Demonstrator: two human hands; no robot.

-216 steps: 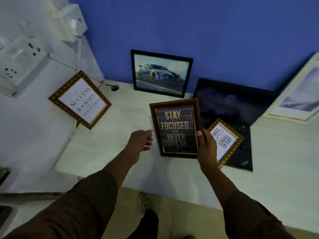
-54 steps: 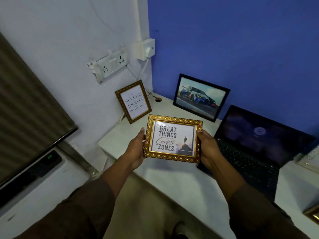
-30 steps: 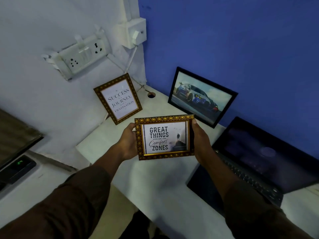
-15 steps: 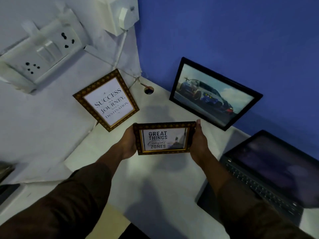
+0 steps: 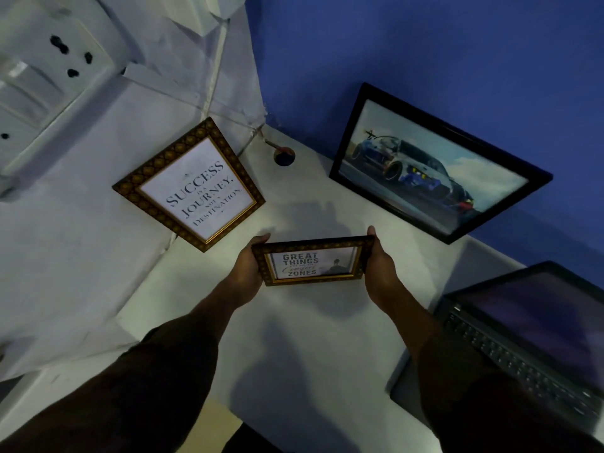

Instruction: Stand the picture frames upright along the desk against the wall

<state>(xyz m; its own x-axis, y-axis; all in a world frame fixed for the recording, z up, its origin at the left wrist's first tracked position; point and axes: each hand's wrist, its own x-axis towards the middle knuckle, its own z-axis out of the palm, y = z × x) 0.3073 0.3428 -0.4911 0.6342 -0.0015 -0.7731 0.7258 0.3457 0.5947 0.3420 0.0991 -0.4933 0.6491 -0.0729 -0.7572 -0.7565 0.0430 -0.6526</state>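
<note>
I hold a small gold-patterned frame reading "Great things… zones" (image 5: 312,261) upright over the white desk (image 5: 294,338). My left hand (image 5: 248,273) grips its left edge and my right hand (image 5: 379,269) grips its right edge. A gold frame reading "Success is a journey" (image 5: 192,188) leans against the white side wall. A black frame with a car picture (image 5: 431,165) leans against the blue back wall. I cannot tell whether the held frame's bottom touches the desk.
An open black laptop (image 5: 536,338) sits at the right on the desk. A cable hole (image 5: 284,156) lies in the desk's back corner. A white socket board (image 5: 42,80) is mounted on the side wall at upper left.
Both hands carried the small frame forward toward the corner and tilted it more upright. The view has closed in on the desk and walls.
</note>
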